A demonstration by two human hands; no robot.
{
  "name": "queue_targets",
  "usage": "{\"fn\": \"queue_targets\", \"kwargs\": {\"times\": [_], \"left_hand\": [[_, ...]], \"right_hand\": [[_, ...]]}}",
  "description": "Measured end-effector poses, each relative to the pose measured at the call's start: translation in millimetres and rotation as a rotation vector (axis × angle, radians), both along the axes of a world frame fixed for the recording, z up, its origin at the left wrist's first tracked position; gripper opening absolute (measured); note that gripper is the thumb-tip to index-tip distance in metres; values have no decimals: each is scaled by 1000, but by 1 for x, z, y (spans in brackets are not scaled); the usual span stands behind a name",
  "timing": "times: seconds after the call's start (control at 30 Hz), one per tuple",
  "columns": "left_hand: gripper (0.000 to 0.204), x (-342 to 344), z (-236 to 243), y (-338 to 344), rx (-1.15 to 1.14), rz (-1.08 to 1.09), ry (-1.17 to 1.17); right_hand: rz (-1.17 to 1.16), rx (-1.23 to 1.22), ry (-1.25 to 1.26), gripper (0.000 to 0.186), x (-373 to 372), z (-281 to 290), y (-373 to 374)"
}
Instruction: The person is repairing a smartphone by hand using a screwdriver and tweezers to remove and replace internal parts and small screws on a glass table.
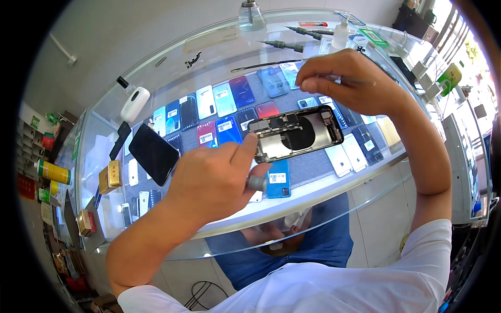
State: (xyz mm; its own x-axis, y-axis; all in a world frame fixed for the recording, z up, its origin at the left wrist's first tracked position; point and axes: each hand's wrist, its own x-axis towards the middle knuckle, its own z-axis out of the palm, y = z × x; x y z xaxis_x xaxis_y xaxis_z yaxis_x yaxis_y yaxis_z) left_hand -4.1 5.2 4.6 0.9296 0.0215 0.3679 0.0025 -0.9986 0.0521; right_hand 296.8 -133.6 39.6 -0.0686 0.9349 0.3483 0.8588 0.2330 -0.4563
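An opened phone body (296, 134) lies on the glass counter (219, 47), its inner parts and dark round coil showing. My left hand (216, 177) rests at the phone's left end, thumb against its edge, fingers curled round a small grey cylindrical tool handle (257, 182). My right hand (347, 81) hovers above the phone's far side and pinches thin metal tweezers (355, 80) between its fingertips. A detached black phone screen (153, 153) lies flat on the glass to the left.
Under the glass, several coloured phone back covers (224, 99) lie on a grey mat. Screwdrivers (284, 45), a long thin metal tool (266, 65), a glass liquid bottle (251, 15), a white pump bottle (340, 34) and a white oval device (134, 103) lie at the far side. Small boxes (110, 175) sit left.
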Motion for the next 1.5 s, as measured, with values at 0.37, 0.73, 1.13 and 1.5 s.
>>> {"fn": "queue_targets", "kwargs": {"times": [0.37, 0.73, 1.13, 1.5], "left_hand": [[44, 1, 0, 18, 10, -52, -34], [60, 1, -1, 9, -34, -133, -11], [54, 3, 1, 7, -38, -121, -47], [54, 2, 2, 4, -15, -107, 23]], "right_hand": [[224, -86, -101, 13, -35, -1, -17], [114, 176, 21, 20, -49, -20, -10], [221, 408, -205, 20, -56, -43, 2], [203, 415, -234, 20, -56, -43, 3]]}}
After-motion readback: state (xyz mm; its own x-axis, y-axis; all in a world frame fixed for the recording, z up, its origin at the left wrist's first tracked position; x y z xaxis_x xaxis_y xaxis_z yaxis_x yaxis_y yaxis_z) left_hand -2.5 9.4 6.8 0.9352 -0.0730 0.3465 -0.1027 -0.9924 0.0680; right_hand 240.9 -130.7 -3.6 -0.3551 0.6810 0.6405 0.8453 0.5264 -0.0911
